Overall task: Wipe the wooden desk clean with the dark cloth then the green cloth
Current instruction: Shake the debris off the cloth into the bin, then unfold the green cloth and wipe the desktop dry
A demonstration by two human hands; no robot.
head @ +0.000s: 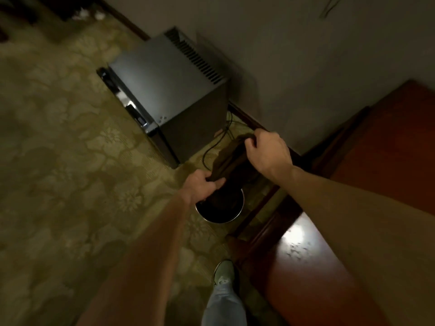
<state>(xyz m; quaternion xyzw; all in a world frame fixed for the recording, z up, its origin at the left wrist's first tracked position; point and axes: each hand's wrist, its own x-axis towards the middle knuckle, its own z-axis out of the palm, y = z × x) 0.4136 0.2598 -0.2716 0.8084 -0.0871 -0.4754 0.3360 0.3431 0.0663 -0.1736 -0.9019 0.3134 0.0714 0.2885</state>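
Narrow gap between fridge [169, 90] and table [317, 267]; gripping dark cloth [227, 161] over bin [226, 220] with left hand [203, 185], right hand [267, 150].

One dark cloth [227, 161], two hands (left [203, 185], right [267, 151]), one wooden desk [317, 278], one round bin [221, 221], one mini-fridge [169, 76], one shoe [223, 271].

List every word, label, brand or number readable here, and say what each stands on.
None can be read.
A small pale mark on the grey appliance is too blurred to read.
The shoe shows no legible brand.
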